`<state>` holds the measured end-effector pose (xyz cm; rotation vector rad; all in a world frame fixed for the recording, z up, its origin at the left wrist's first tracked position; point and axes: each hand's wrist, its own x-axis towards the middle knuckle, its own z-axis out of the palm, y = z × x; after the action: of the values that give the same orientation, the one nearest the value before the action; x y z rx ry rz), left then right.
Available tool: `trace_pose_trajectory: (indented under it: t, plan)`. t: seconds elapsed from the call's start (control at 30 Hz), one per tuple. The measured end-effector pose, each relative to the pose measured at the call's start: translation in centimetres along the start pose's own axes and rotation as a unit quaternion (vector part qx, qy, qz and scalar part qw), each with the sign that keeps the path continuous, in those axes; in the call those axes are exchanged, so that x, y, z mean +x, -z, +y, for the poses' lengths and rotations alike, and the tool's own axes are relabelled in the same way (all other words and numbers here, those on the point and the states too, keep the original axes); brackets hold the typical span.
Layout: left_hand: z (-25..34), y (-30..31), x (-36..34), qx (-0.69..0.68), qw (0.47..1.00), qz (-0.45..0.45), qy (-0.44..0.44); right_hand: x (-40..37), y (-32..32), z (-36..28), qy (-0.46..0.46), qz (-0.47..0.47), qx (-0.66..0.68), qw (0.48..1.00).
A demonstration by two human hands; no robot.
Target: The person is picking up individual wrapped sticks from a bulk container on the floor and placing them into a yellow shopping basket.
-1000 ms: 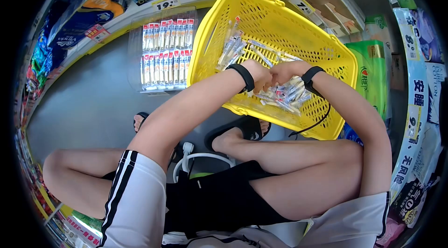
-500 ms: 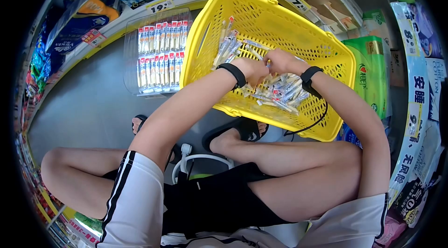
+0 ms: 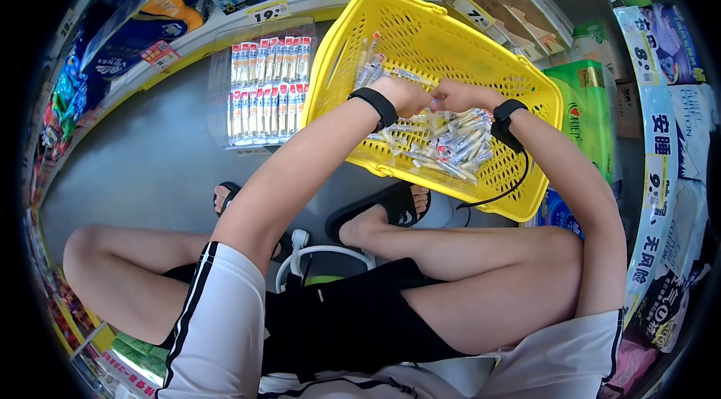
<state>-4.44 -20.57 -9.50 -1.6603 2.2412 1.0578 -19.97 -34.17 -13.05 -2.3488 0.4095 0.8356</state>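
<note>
Over the basket (image 3: 420, 31), left hand (image 3: 405, 93) and right hand (image 3: 460, 95) pinch one packet (image 3: 435, 103) between curled fingers above the pile (image 3: 458, 145); a loose grip could drop it among lookalikes.

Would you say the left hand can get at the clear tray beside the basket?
Probably yes: only the wall of the yellow basket stands between the left hand and the clear tray lying open.

Slim stick packets (image 3: 454, 145), clear-wrapped with red and white print, lie jumbled in a loose heap on the bottom of the yellow mesh basket (image 3: 451, 39), toward its right side. A smaller bunch (image 3: 368, 69) leans in its far left corner.
</note>
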Motion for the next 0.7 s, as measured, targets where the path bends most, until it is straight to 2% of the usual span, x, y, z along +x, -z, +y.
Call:
trace_pose_trajectory:
  t: [0.07, 0.1, 0.13, 0.2, 0.3, 0.37, 0.57, 0.63, 0.7]
  plan:
    - [0.1, 0.3, -1.0, -0.004, 1.000, 0.002, 0.021, -0.7, 0.1, -0.1, -0.003, -0.010, 0.094, 0.995]
    - [0.3, 0.7, -1.4, -0.008, 0.999, 0.003, 0.040, -1.2, 0.6, -0.7, -0.006, -0.008, 0.090, 0.996]
    - [0.6, 1.2, -1.5, 0.005, 0.998, -0.037, 0.055, -1.5, 0.9, -1.3, -0.047, 0.005, 0.152, 0.987]
    - [0.6, 1.9, -2.6, 0.012, 0.998, -0.039, 0.053, -2.4, 1.6, -2.2, -0.090, 0.040, 0.225, 0.969]
    - [0.8, 2.5, -4.7, -0.002, 0.997, -0.030, 0.064, -3.3, 3.0, -3.5, -0.080, 0.053, 0.226, 0.969]
    - [0.9, 2.8, -5.5, -0.051, 0.997, 0.009, 0.058, -3.9, 3.2, -4.4, -0.071, 0.066, 0.227, 0.969]
    - [0.9, 2.7, -8.1, -0.095, 0.994, 0.015, 0.059, -4.1, 3.9, -7.0, -0.049, 0.137, 0.232, 0.962]
    - [1.3, 2.5, -9.7, -0.181, 0.980, 0.056, 0.059, -3.2, 4.1, -7.0, -0.030, 0.184, 0.223, 0.957]
    - [1.5, 2.0, -10.8, -0.188, 0.977, 0.082, 0.063, -2.4, 4.5, -7.5, -0.019, 0.199, 0.209, 0.957]
